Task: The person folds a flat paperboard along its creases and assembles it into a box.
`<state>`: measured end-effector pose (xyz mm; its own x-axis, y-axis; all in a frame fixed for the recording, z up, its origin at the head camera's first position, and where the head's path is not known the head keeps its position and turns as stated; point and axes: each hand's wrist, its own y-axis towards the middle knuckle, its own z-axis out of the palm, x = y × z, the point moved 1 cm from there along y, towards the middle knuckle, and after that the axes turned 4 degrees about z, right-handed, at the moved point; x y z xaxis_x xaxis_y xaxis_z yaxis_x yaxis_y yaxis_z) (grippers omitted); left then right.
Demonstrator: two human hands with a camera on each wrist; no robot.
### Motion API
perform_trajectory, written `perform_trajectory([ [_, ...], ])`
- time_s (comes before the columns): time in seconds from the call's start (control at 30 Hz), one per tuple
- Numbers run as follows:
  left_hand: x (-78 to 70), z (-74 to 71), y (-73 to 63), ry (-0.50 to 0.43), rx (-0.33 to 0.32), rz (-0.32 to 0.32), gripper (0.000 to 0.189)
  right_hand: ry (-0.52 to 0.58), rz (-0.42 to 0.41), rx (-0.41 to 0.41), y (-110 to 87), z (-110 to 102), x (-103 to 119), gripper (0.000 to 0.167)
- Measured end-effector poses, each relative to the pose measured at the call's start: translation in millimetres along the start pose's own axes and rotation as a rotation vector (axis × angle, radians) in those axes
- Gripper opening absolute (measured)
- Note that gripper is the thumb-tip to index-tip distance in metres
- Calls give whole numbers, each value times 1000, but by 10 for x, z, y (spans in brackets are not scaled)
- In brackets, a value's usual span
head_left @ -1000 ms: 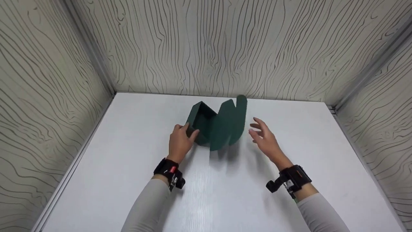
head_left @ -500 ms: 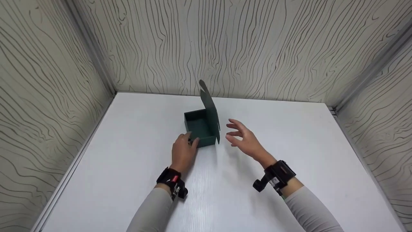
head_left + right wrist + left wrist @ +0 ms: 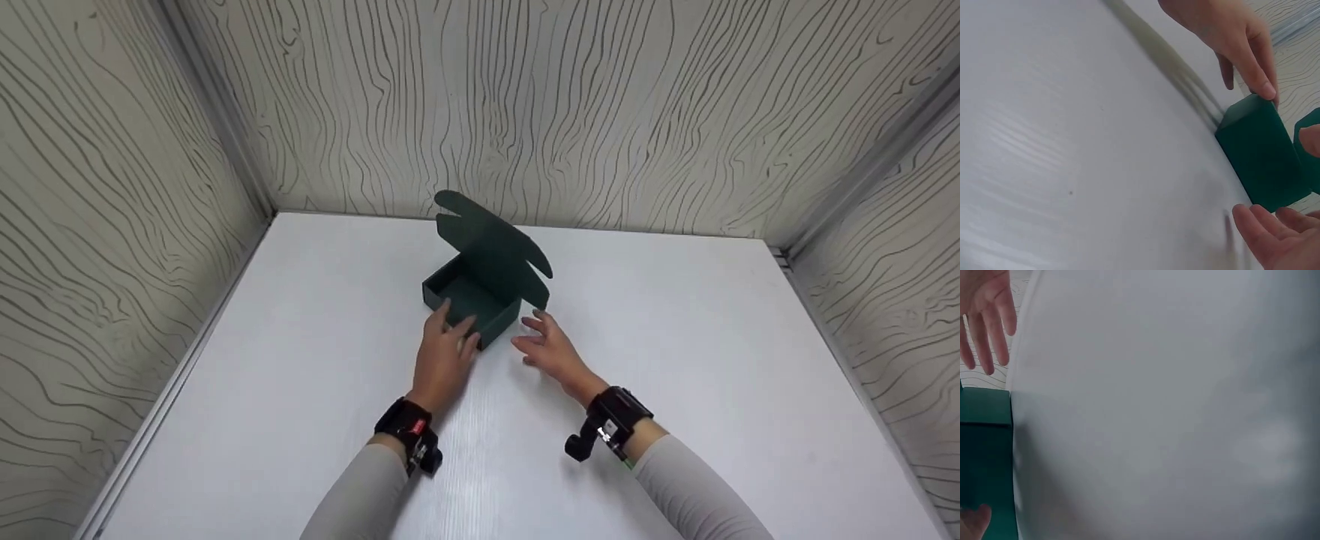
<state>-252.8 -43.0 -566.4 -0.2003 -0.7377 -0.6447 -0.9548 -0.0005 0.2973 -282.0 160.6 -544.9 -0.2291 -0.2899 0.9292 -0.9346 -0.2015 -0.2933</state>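
A dark green cardboard box [image 3: 498, 327] sits at the table's centre, turned with one corner toward me. Its flap-edged lid [image 3: 496, 251] stands raised at the back right, leaving the inside visible. My left hand [image 3: 441, 361] holds the near-left wall, fingers reaching over the rim. In the right wrist view a left fingertip [image 3: 1266, 90] lies on the box's top edge. Beside the near-right wall hovers my right hand [image 3: 559, 357], fingers loosely bent and nothing in them. The left wrist view catches only the box's side [image 3: 985, 464] at the left edge.
The white table [image 3: 675, 337] spreads around the box. A wood-grain patterned wall [image 3: 525, 112] rises along its back edge, with similar panels [image 3: 90, 262] at the sides. Each wrist wears a black strapped camera [image 3: 619, 414].
The box has come down level onto the table and turned, its lid swinging from the right to upright at the back. My right hand has moved left, closer to the box.
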Motion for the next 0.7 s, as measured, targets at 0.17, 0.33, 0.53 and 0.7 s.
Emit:
perform_trajectory([
  [0.17,-32,-6,29,51,-44,134,38,28,6,-20,23,31,-16,72],
  [0.33,-31,-21,48,31,-79,231,35,-47,28,-87,57,23,15,73],
  [0.53,17,-111,115,-28,-84,76,45,-123,37,-109,109,-34,32,71],
  [0.7,67,-158,219,-210,1,-68,53,-133,16,-106,139,-65,49,63],
])
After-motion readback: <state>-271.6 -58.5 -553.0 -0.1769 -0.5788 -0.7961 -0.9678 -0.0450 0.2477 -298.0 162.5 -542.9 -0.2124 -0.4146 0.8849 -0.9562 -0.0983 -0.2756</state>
